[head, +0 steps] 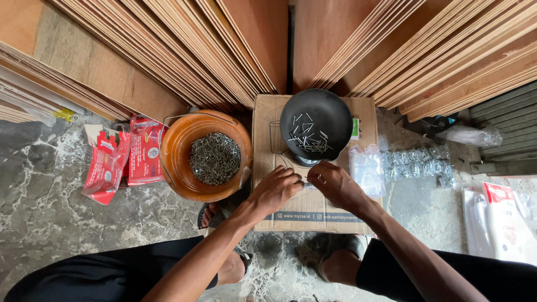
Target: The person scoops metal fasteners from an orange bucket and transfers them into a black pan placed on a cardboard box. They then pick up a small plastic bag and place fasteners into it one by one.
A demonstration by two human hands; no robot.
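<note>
1. Nails (310, 141), loose and scattered in a black pan (316, 124) on a weighing scale, sitting on a cardboard box (313, 207) at centre, far of both hands.
2. Meeting just near of the pan: left hand (276, 190) with fingers curled down onto the box top, right hand (335, 184) pinching what looks like a single nail or a small cluster at the fingertips; too small to tell for certain.
3. Appearing to be mid-portioning, judging by the few nails in the pan: sorting or counting out a measure by weight.
4. Calling next, by that judgement, for a careful lift of the pinched piece to the pan, or for emptying the pan into a bag, without tipping the scale.
5. Holding a far larger heap of dark nails: an orange bucket (180, 168) with a wire handle, just left of the box.
6. Lying right of the box: clear plastic bags (366, 168), apparently empty, and beside them a row of small filled packets (417, 163), contents not clear.
7. Resting on the mottled floor (50, 207) at far left: red packages (120, 156).
8. Leaning behind everything: stacked plywood sheets (184, 50), fanning left and right.
9. Showing at near edge: bare feet in sandals, legs in dark clothing.
</note>
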